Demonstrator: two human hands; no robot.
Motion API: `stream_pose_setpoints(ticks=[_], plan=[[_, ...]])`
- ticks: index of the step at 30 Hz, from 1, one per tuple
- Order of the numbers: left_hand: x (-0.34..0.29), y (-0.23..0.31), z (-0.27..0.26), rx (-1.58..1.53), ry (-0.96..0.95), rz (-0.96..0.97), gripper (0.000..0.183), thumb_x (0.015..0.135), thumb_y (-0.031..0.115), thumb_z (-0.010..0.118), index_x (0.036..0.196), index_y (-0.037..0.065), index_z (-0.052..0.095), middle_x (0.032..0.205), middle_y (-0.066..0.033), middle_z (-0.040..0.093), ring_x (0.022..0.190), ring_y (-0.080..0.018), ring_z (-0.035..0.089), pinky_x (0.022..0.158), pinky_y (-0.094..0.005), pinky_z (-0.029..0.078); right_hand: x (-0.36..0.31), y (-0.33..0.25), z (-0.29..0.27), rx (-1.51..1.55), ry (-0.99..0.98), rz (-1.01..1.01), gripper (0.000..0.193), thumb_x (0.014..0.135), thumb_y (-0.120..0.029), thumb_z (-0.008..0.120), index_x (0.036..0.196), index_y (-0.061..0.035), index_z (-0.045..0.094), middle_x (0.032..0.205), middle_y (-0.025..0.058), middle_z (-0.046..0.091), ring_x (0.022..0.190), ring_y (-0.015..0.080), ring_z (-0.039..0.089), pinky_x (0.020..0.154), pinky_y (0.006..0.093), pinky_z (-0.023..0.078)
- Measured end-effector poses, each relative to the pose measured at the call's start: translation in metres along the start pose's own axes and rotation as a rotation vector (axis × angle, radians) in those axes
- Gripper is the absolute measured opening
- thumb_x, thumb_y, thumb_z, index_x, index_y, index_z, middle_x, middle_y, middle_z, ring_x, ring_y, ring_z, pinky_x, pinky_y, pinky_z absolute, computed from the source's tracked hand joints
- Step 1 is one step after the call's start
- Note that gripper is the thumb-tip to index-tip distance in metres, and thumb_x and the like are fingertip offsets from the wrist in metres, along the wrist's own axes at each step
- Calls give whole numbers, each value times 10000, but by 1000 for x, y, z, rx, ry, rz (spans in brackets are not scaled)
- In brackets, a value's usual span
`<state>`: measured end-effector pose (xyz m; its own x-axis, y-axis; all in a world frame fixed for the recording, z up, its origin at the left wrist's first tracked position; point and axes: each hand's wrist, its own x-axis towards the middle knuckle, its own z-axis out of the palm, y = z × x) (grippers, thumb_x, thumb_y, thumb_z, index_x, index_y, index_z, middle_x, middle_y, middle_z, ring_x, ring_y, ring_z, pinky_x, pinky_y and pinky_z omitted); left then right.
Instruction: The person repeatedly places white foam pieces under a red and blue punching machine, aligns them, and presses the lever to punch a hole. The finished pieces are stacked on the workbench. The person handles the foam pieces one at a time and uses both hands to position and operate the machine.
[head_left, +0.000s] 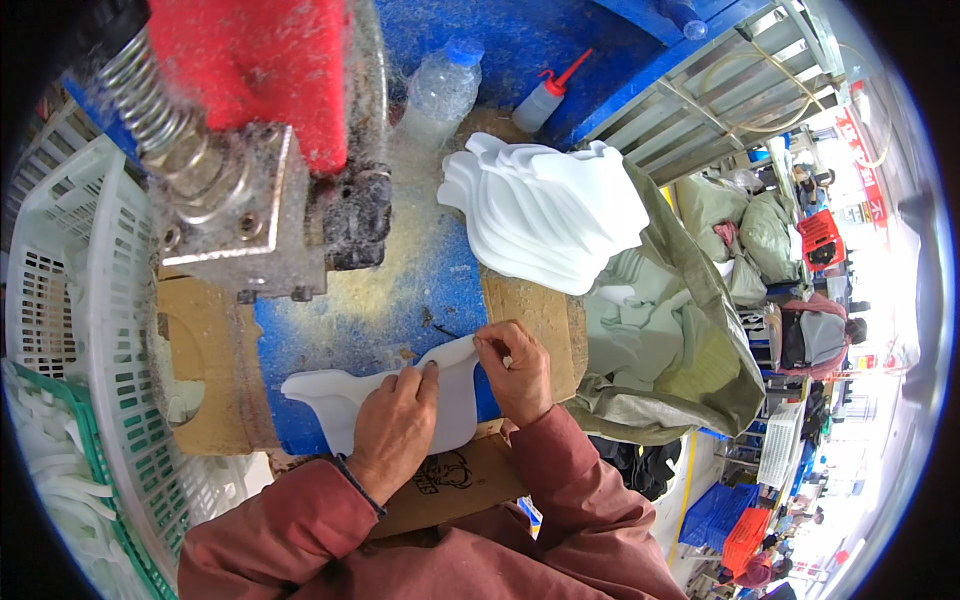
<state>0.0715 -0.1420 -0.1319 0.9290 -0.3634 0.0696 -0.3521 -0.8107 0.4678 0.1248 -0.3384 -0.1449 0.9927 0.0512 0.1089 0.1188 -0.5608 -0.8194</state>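
While under two hands (pixel 392 425) (pixel 524 378); one white piece (pixel 457 405)

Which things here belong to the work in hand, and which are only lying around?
Seem to belong:
white piece, touched by left hand and right hand
stack of similar white pieces

Probably just lying around:
clear bottle with blue cap
squeeze bottle with red nozzle

There are two hands, one left hand (pixel 393 428) and one right hand (pixel 519 372), and one wristband (pixel 362 488). They have at least one white piece (pixel 457 402); one stack (pixel 545 215) is too overlapped to count. There are two bottles, one clear bottle (pixel 438 97) and one squeeze bottle (pixel 538 105); one spring (pixel 145 88); one open sack (pixel 728 385); one white basket (pixel 127 345).
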Motion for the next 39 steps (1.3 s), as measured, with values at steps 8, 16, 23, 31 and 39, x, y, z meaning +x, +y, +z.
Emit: stream_pose_setpoints(ticks=[8, 16, 23, 31, 39], plan=[[1, 3, 2, -19, -28, -50, 423, 912, 80, 720, 1308, -60, 670, 1006, -129, 608, 912, -294, 671, 743, -400, 595, -3, 4, 3, -125, 58, -109, 69, 921, 19, 731, 971, -17, 699, 932, 117, 704, 806, 258, 709, 721, 343, 560], [2, 3, 2, -22, -31, -55, 407, 916, 82, 710, 1299, -51, 675, 1009, -128, 611, 910, -294, 674, 743, -396, 597, 0, 6, 1, -196, 11, -48, 61, 920, -13, 730, 971, -22, 696, 921, 126, 689, 805, 291, 704, 730, 373, 559], [2, 1, 3, -24, 25, -22, 432, 863, 22, 661, 1289, -48, 675, 988, -117, 614, 877, -269, 667, 749, -362, 584, 3, 8, 0, -246, -13, 33, 135, 913, -76, 760, 1010, -37, 674, 955, 138, 668, 770, 301, 683, 717, 395, 556], [-3, -5, 14, -176, 85, -29, 447, 865, 31, 710, 1308, -21, 664, 1045, -199, 637, 973, -408, 656, 805, -481, 562, 8, 37, 10, -298, -16, 18, 122, 929, -201, 715, 934, -84, 683, 922, 166, 687, 860, 388, 691, 770, 471, 566], [3, -37, 2, -742, -104, -194, 316, 923, 39, 663, 1230, -31, 685, 962, -144, 691, 826, -241, 674, 766, -363, 548, 10, 22, 18, -304, 35, -49, 152, 910, -186, 687, 984, -64, 635, 945, 168, 645, 910, 408, 660, 778, 498, 547]])
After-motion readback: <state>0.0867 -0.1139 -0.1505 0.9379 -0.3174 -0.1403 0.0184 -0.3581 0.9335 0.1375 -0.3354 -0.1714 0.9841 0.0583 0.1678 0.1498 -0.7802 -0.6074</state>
